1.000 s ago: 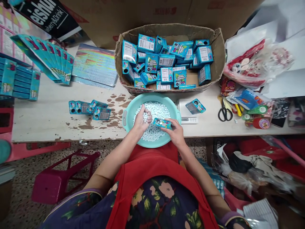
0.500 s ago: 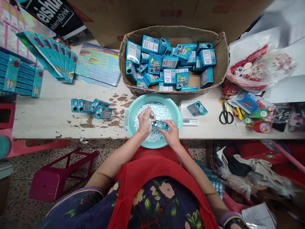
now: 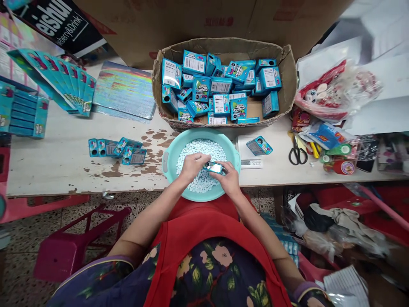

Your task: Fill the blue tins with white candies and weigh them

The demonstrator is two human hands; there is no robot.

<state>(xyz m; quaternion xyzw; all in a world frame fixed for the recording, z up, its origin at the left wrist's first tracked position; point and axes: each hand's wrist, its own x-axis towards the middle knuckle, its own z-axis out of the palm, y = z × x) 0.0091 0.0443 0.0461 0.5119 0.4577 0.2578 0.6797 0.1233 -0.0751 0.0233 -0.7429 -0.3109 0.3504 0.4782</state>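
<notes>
A small blue candy box [image 3: 214,167] is held over the round turquoise basin [image 3: 168,164], tilted with a pale face up. My right hand [image 3: 229,178] grips it from the right, fingers and thumb along its sides. My left hand [image 3: 192,166] has its fingers bent together, thumb and fingertips at the box's dark left end; what lies inside the fingers is hidden. White pellet candies [image 3: 202,184] fill the basin beneath both hands.
Behind the basin stands a cardboard box [image 3: 156,96] of blue candy boxes. A white scale [image 3: 252,164] bears another candy box [image 3: 259,146]. Several candy boxes [image 3: 134,156] lie at left. Scissors [image 3: 298,154] and bagged items [image 3: 332,96] are at right.
My left hand, which held candies above the box's end, has lowered and closed its fingers at that end. The box has turned in my right hand, showing a paler face. The view has shifted slightly.
</notes>
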